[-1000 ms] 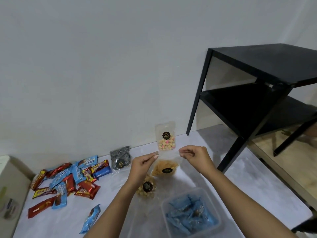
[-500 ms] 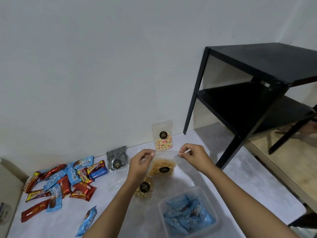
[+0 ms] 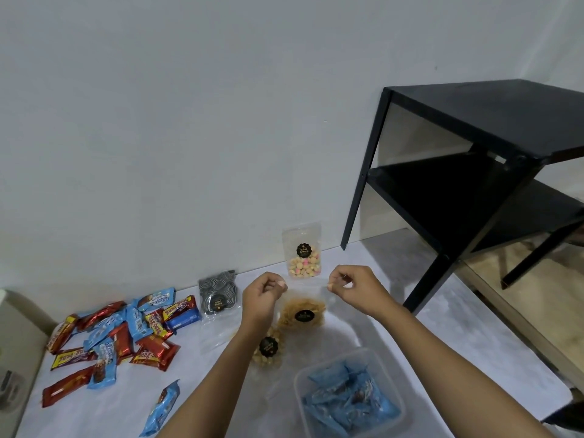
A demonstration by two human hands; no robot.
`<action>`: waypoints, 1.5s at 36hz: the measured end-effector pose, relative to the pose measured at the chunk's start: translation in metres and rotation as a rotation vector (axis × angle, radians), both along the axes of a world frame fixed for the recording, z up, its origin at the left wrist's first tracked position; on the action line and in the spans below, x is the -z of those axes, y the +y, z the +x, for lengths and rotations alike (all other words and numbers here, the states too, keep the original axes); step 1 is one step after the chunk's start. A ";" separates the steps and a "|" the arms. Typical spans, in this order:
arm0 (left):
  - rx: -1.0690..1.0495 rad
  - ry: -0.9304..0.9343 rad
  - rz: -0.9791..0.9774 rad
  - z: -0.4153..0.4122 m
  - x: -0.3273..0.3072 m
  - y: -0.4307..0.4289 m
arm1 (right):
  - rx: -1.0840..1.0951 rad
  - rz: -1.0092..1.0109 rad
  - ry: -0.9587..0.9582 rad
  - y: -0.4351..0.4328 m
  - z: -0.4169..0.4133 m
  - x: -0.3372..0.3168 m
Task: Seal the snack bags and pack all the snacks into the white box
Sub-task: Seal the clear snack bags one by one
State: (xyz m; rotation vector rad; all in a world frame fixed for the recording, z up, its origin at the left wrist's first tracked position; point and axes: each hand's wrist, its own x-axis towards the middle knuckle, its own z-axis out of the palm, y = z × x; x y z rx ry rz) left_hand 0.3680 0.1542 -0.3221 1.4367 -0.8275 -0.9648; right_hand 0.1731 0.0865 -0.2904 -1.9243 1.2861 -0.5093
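My left hand (image 3: 264, 294) and my right hand (image 3: 352, 286) each pinch a top corner of a clear snack bag (image 3: 302, 312) that holds golden crisps and a black round label. It hangs between them just above the table. Below my left wrist lies another clear bag of nuts (image 3: 268, 348). A bag of pink and yellow puffs (image 3: 304, 253) leans against the wall. A bag of dark spiral snacks (image 3: 218, 295) lies to the left. The translucent white box (image 3: 390, 371) at the front holds several blue packets.
A heap of red and blue wrapped bars (image 3: 117, 336) covers the table's left side, and one blue bar (image 3: 161, 407) lies alone near the front. A black two-tier shelf (image 3: 474, 159) stands at the right. A beige object (image 3: 15, 343) sits at the far left edge.
Both hands have spread a little farther apart along the top edge of the crisp bag. The camera has shifted slightly.
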 end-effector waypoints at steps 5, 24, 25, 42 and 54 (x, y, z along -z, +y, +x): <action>0.039 -0.041 -0.018 0.002 0.004 0.001 | -0.086 0.041 -0.024 -0.001 0.006 0.001; 0.193 -0.325 0.065 0.001 -0.005 -0.009 | -0.082 0.065 0.014 -0.003 0.013 0.000; 0.188 -0.341 0.062 0.000 -0.005 -0.008 | -0.094 0.063 0.011 -0.003 0.015 -0.001; 0.161 -0.306 0.046 0.007 0.002 -0.004 | -0.085 0.044 0.055 0.001 0.033 0.001; 0.239 -0.295 0.058 0.009 0.001 -0.004 | -0.079 -0.037 0.102 0.002 0.043 -0.004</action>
